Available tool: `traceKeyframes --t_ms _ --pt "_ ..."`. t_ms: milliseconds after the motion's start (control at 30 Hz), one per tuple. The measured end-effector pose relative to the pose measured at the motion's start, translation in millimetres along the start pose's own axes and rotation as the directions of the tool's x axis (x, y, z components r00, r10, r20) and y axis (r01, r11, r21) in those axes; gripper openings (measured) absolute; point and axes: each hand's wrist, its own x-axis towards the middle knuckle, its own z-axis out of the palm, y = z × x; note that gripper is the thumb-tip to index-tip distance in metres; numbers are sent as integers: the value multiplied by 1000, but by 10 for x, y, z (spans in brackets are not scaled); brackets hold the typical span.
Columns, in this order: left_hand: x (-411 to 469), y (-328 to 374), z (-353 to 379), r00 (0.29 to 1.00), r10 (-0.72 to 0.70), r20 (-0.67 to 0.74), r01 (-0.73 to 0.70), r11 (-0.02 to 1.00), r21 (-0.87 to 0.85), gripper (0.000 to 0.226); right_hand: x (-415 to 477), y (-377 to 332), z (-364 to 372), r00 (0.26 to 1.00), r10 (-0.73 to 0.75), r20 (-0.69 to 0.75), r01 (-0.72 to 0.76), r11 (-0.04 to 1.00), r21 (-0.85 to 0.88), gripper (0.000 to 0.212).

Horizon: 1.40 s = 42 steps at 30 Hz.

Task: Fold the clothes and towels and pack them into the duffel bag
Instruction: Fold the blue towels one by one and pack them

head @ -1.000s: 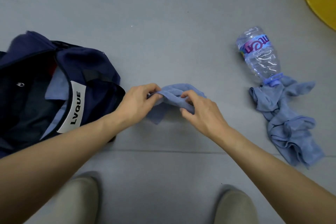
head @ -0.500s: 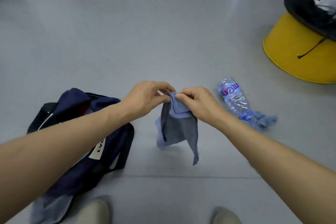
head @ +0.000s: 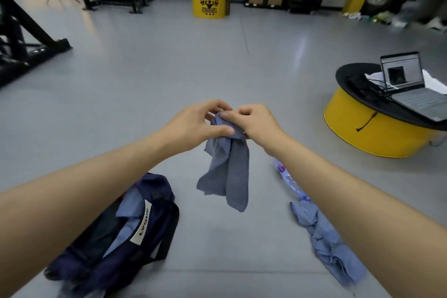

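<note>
**Towel hangs lengthwise, bag down-left**

The duffel bag (head: 116, 232) lies open on the floor, below and left. Above it, left hand (head: 196, 126) and right hand (head: 254, 123) — together — pinch the blue towel (head: 229, 172) by its top edge, its length dangling straight down.

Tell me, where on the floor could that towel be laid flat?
Bare floor lies under the towel, between the bag and the crumpled cloth. Beyond both hands it is wide open. By the bottle and cloth it is crowded.
</note>
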Motion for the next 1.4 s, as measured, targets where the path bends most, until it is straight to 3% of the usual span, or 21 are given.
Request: traceKeyframes --t_ms 133,233,333,467,600,700,833,967,1000,1067,1100,1233,1400 --pt "-25 257 -101 998 37 -52 -29 987 156 34 -59 -254 -63 1000 -9 -6 9 1000 16 55" --pt "-17 426 -219 993 27 -111 -3 978 210 13 -161 -365 -101 999 -45 15 44 997 58 67" --pt "7 538 -352 985 -11 -170 45 980 194 5 -343 -312 -135 995 -38 97 32 998 61 44" --pt "-20 544 -544 981 -119 -155 124 992 27 12 -564 39 -95 992 -14 125 40 978 -204 17" --pt "-117 416 -722 959 -247 -140 228 964 -139 12 -593 173 -209 1000 -30 1 29 958 -286 21" --pt "-174 341 -749 939 -272 -209 263 962 -70 12 -532 116 -381 995 -82 -57 57 935 -350 17" --pt "-221 328 -810 946 -172 -274 171 985 -27 10 -433 -104 -664 981 -132 -139 80 942 -325 19" --pt "-279 360 -965 986 -94 -136 107 990 94 42 -351 -337 -916 966 -171 -194 133 972 -194 9" --pt "-269 354 -1003 990 -52 -129 72 985 154 42 -345 -400 -962 963 -188 -195 153 971 -185 9" --pt "-234 364 -1072 984 42 -172 -5 977 211 21 -345 -540 -1026 958 -223 -178 193 965 -175 10" --pt "-227 410 -1099 981 53 -188 -18 983 183 5 -347 -611 -1054 959 -232 -160 207 965 -161 9" --pt "-148 399 -1183 961 -41 -272 24 997 -68 25 -326 -804 -1153 972 -225 -64 212 964 -160 14" --pt "-49 385 -1280 943 -115 -312 58 981 -186 15 -262 -901 -1271 982 -191 -10 182 951 -248 16"
